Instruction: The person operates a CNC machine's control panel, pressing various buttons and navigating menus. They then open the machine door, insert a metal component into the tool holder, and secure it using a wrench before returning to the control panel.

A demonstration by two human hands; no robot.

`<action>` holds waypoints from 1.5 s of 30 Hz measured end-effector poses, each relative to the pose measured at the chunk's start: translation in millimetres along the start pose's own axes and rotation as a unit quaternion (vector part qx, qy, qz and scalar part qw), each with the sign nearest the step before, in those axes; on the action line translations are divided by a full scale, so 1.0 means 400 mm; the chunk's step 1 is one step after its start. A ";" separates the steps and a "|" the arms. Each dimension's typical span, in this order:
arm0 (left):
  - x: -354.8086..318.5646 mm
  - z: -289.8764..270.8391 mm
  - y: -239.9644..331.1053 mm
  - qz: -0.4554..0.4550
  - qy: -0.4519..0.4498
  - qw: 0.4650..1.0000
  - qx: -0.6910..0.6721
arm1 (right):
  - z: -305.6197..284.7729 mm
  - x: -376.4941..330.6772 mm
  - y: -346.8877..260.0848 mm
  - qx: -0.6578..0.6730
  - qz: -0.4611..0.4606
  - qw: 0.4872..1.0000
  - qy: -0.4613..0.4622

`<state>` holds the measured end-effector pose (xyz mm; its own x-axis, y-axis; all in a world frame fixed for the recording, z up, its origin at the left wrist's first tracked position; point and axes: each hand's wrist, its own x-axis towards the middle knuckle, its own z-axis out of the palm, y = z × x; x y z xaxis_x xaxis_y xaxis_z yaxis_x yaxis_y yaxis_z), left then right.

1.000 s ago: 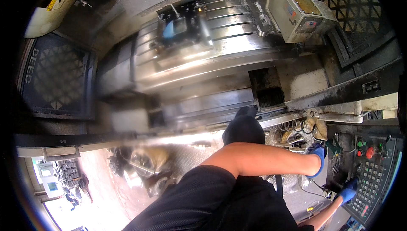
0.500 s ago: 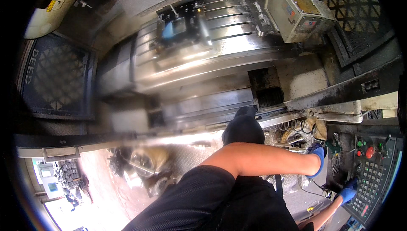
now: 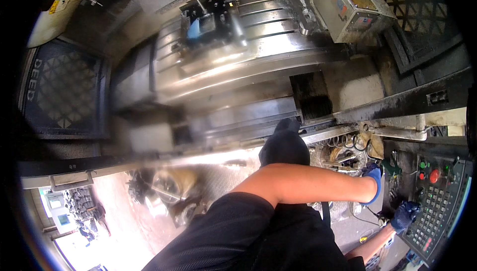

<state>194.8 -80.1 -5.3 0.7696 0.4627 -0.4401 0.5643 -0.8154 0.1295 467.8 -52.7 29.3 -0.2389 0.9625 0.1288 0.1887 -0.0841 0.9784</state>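
My left arm stretches across to the right. At its end, my left hand [image 3: 373,184], in a blue glove with dark coating, is beside the control panel [image 3: 437,206] among small tools and cables. Its fingers blend into the dark clutter, so any grip is hidden. Lower down, my right hand [image 3: 405,216], gloved alike, is at the left edge of the panel's grey keys [image 3: 431,211]. Its dark-coated side shows, and the fingers look bent, too small to make out clearly. Above the keys are a red knob [image 3: 435,175] and green-lit buttons [image 3: 423,164].
A slotted metal machine table [image 3: 271,27] carries a dark fixture [image 3: 211,25] with a blue patch. A boxy grey machine unit [image 3: 343,10] stands at its right end. Mesh-patterned door windows [image 3: 67,89] flank it. Coiled hose [image 3: 343,141] and tools lie near my left hand.
My right hand has turned and shifted slightly up and left at the keys, showing more of its dark coating. My left hand stays nearly in place. The view has shifted slightly.
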 end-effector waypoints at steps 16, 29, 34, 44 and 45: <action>-0.005 -0.001 -0.002 0.004 -0.013 1.000 0.017 | 0.253 0.036 -0.043 -0.208 -0.056 0.971 0.104; -0.028 -0.017 0.005 0.013 -0.018 1.000 0.022 | 0.284 0.034 -0.022 -0.237 -0.095 0.959 0.123; -0.031 -0.017 0.008 0.009 -0.005 1.000 0.008 | 0.304 0.027 -0.021 -0.469 -0.084 0.856 0.203; -0.055 -0.028 -0.001 -0.009 0.028 0.999 -0.036 | 0.263 0.002 -0.010 -0.164 -0.105 0.980 0.039; -0.059 -0.027 -0.002 -0.012 0.031 0.999 -0.041 | 0.277 0.006 -0.006 -0.156 -0.097 0.981 0.059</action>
<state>179.4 -86.4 14.7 0.7707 0.5048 -0.3888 0.6036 -0.7738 0.1921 572.5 -21.6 9.4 -0.3526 0.9335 -0.0656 -0.1687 0.0055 0.9857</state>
